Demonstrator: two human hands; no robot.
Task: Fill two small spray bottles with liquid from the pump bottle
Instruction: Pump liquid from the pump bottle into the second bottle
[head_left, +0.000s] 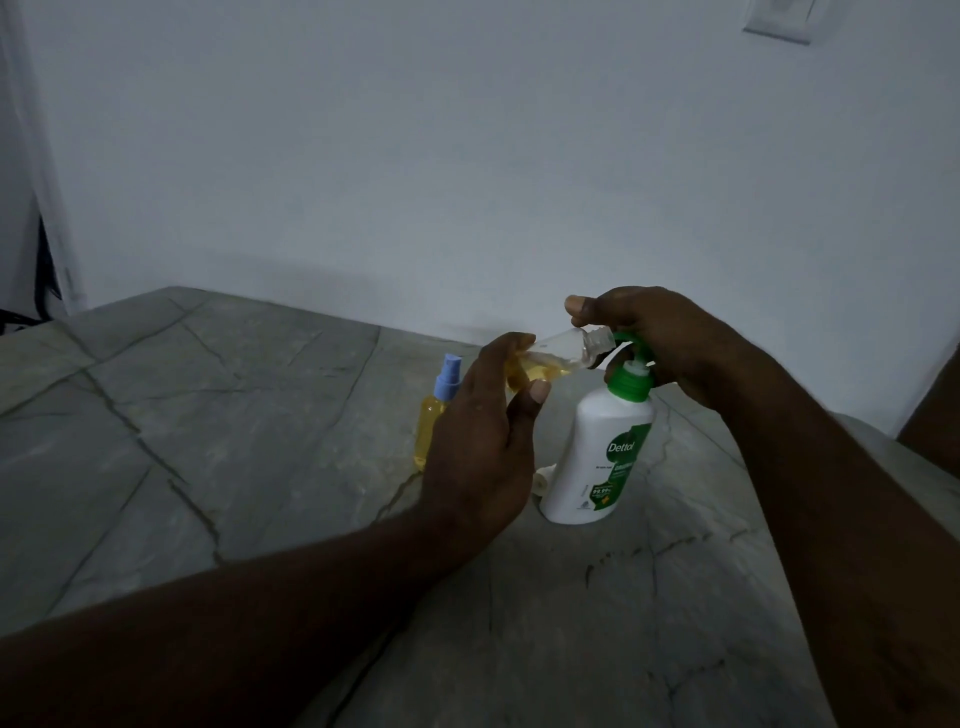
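Behind left fingers pinching the open bottle stands a capped bottle; right fingers clasp the pump.

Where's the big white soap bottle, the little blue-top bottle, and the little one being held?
pump bottle (586, 441): head view, white body beside the label.
blue-capped spray bottle (429, 430): head view, yellow body under the cap.
tilted spray bottle (563, 352): head view, clear upper half.
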